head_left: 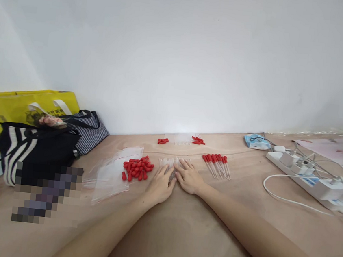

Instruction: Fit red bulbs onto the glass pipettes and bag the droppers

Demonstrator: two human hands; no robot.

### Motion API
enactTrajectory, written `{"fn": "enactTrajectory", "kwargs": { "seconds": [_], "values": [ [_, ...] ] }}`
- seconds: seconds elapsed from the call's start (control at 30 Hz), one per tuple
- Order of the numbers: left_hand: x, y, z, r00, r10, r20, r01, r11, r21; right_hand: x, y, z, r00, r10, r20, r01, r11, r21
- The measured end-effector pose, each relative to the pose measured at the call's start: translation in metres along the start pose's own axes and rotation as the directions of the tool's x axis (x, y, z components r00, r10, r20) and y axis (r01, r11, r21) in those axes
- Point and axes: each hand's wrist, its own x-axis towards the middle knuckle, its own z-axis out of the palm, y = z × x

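Several clear glass tubes (171, 161) lie side by side on the brown table (172, 235). My left hand (162, 185) rests over their left part, fingers spread. On their right part lies my right hand (189, 177), also with fingers apart and flat. The two hands almost meet at the thumbs. Left of them, a pile of red rubber bulbs (137, 168) sits on clear plastic bags (107, 181). To the right, several droppers with red bulbs (216, 160) are laid in a row.
Near the wall are two small groups of red bulbs (163, 141) and a clear bag (182, 138). A black bag (43, 152) and a yellow bag (5, 107) stand left. A blue mask (257, 141) and a power strip (292, 174) with white cables lie right.
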Motion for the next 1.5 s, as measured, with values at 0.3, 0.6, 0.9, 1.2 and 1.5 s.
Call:
{"fn": "enactTrajectory", "kwargs": {
  "seconds": [0.3,0.6,0.9,1.2,1.5],
  "values": [
    [0.017,0.022,0.018,0.996,0.087,-0.015,-0.088,0.995,-0.047,-0.017,0.035,-0.011,0.999,0.025,-0.035,-0.027,0.999,-0.039],
    [0.013,0.009,-0.016,0.992,0.074,-0.104,-0.065,0.994,0.089,-0.017,0.036,-0.013,0.999,0.041,-0.011,-0.041,0.999,-0.027],
    [-0.005,-0.113,-0.076,0.994,-0.031,0.105,0.010,0.979,0.203,-0.017,0.034,-0.013,0.998,0.063,-0.004,-0.063,0.998,-0.013],
    [0.011,-0.096,-0.050,0.991,0.130,0.023,-0.131,0.991,0.042,-0.017,0.037,-0.012,0.999,0.047,-0.011,-0.048,0.999,-0.010],
    [0.020,-0.075,-0.035,0.991,0.120,-0.058,-0.122,0.992,-0.041,-0.017,0.035,-0.013,0.998,0.055,-0.021,-0.054,0.999,0.003]
  ]
}}
